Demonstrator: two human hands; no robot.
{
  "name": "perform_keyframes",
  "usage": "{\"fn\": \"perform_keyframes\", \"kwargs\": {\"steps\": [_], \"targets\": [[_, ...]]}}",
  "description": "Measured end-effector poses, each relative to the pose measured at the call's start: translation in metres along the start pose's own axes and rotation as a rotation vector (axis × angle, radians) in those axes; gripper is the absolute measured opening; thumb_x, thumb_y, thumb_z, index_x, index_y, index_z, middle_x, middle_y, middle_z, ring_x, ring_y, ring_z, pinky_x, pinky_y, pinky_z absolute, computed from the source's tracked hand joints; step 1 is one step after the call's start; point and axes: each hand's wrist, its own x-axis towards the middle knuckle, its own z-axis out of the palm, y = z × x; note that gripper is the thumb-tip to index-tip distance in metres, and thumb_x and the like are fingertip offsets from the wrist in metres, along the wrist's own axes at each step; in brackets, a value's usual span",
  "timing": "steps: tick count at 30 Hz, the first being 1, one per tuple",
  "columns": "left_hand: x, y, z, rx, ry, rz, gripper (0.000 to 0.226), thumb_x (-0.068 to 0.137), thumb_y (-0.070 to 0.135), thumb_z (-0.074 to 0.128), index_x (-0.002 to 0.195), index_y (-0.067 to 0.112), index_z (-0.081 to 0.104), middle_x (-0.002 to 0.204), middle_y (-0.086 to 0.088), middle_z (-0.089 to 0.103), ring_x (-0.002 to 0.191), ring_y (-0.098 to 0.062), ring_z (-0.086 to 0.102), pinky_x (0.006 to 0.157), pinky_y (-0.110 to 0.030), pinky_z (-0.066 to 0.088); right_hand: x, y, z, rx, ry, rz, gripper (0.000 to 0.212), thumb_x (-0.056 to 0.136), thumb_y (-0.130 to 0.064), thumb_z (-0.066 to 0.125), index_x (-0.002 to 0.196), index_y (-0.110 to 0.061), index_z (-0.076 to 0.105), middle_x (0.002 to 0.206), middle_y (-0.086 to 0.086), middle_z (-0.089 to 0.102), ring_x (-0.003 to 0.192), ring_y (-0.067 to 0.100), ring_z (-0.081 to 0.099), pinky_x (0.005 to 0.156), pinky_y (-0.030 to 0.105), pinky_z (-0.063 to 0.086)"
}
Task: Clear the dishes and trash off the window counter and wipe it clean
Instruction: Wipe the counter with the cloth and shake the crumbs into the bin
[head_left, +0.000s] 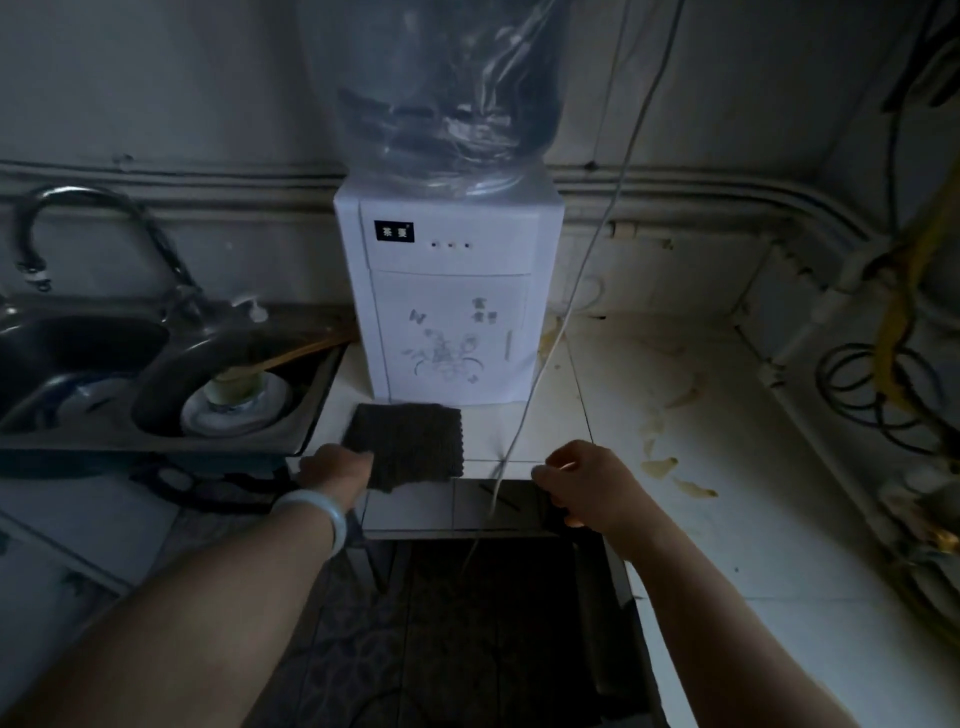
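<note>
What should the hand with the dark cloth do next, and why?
Probably slide the dark cloth rightward along the counter toward the yellowish stains. The left hand grips it at the front edge, before the water dispenser, and the stains look unwiped.

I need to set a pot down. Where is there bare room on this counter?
Bare tile lies on the counter right of the water dispenser, between the white cord and the yellow scraps. Crowded: the dark cloth before the dispenser, and the sink holding dishes.
</note>
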Motion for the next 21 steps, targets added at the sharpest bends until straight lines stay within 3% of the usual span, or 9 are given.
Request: {"fn": "perform_keyframes", "kwargs": {"steps": [3, 5, 8, 11, 13, 15, 17, 21], "targets": [[0.021, 0.008, 0.003, 0.212, 0.013, -0.012, 0.099, 0.062, 0.080, 0.053, 0.129, 0.007, 0.055, 0.134, -0.019, 0.052, 0.117, -0.037, 0.052, 0.098, -0.044, 0.045, 0.030, -0.008, 0.007, -0.039, -0.005, 0.021, 0.024, 0.083, -0.037, 0.065, 0.101, -0.022, 0.060, 0.103, 0.002, 0.064, 0.094, 0.022, 0.063, 0.086, 0.045, 0.056], [0.017, 0.012, 0.004, 0.303, 0.028, -0.020, 0.103, 0.062, 0.079, 0.059, 0.134, 0.006, 0.048, 0.144, -0.019, 0.039, 0.131, -0.038, 0.038, 0.107, -0.047, 0.035, 0.045, -0.012, 0.014, -0.056, -0.007, 0.036, 0.025, 0.084, -0.036, 0.065, 0.102, -0.019, 0.060, 0.104, 0.005, 0.064, 0.094, 0.023, 0.064, 0.086, 0.046, 0.055], [0.018, 0.017, 0.008, 0.271, 0.049, 0.000, 0.075, 0.072, 0.061, 0.068, 0.122, 0.007, 0.056, 0.141, -0.018, 0.042, 0.129, -0.037, 0.039, 0.104, -0.044, 0.037, 0.062, -0.015, 0.026, -0.047, -0.021, 0.047, 0.024, 0.085, -0.033, 0.066, 0.102, -0.017, 0.060, 0.106, 0.006, 0.065, 0.096, 0.023, 0.063, 0.088, 0.045, 0.055], [0.022, 0.028, 0.007, 0.191, 0.010, 0.146, 0.032, 0.079, 0.034, 0.064, 0.097, 0.008, 0.066, 0.112, -0.015, 0.065, 0.102, -0.034, 0.060, 0.089, -0.037, 0.051, 0.076, -0.018, 0.039, -0.053, -0.045, 0.061, 0.029, 0.085, -0.032, 0.065, 0.108, -0.014, 0.061, 0.107, 0.006, 0.064, 0.092, 0.021, 0.061, 0.087, 0.041, 0.055], [0.018, 0.039, 0.003, 0.077, -0.008, 0.260, 0.009, 0.084, 0.013, 0.056, 0.085, 0.006, 0.063, 0.097, -0.015, 0.066, 0.094, -0.033, 0.063, 0.079, -0.031, 0.050, 0.081, -0.022, 0.048, -0.041, -0.061, 0.071, 0.029, 0.085, -0.030, 0.065, 0.108, -0.013, 0.061, 0.104, 0.005, 0.064, 0.088, 0.021, 0.063, 0.083, 0.039, 0.056], [0.014, 0.049, -0.001, -0.025, -0.005, 0.338, 0.007, 0.084, 0.006, 0.054, 0.078, 0.010, 0.055, 0.086, -0.010, 0.062, 0.092, -0.031, 0.061, 0.071, -0.027, 0.043, 0.085, -0.023, 0.057, -0.033, -0.080, 0.074, 0.029, 0.085, -0.029, 0.066, 0.107, -0.012, 0.062, 0.102, 0.006, 0.065, 0.087, 0.021, 0.064, 0.082, 0.039, 0.057], [0.006, 0.058, -0.008, -0.122, 0.003, 0.362, 0.008, 0.083, 0.006, 0.057, 0.084, 0.011, 0.052, 0.083, -0.004, 0.056, 0.090, -0.029, 0.059, 0.068, -0.026, 0.038, 0.087, -0.023, 0.066, 0.001, -0.103, 0.094, 0.029, 0.085, -0.030, 0.066, 0.106, -0.011, 0.062, 0.101, 0.008, 0.065, 0.087, 0.022, 0.064, 0.080, 0.039, 0.056], [-0.022, 0.087, -0.021, -0.258, -0.007, 0.505, 0.030, 0.081, 0.004, 0.062, 0.105, 0.015, 0.048, 0.100, -0.001, 0.056, 0.092, -0.020, 0.055, 0.075, -0.026, 0.040, 0.086, -0.033, 0.073, 0.320, -0.098, 0.160, 0.033, 0.087, -0.033, 0.065, 0.109, -0.009, 0.059, 0.096, 0.010, 0.068, 0.078, 0.018, 0.062, 0.071, 0.035, 0.054]]}}
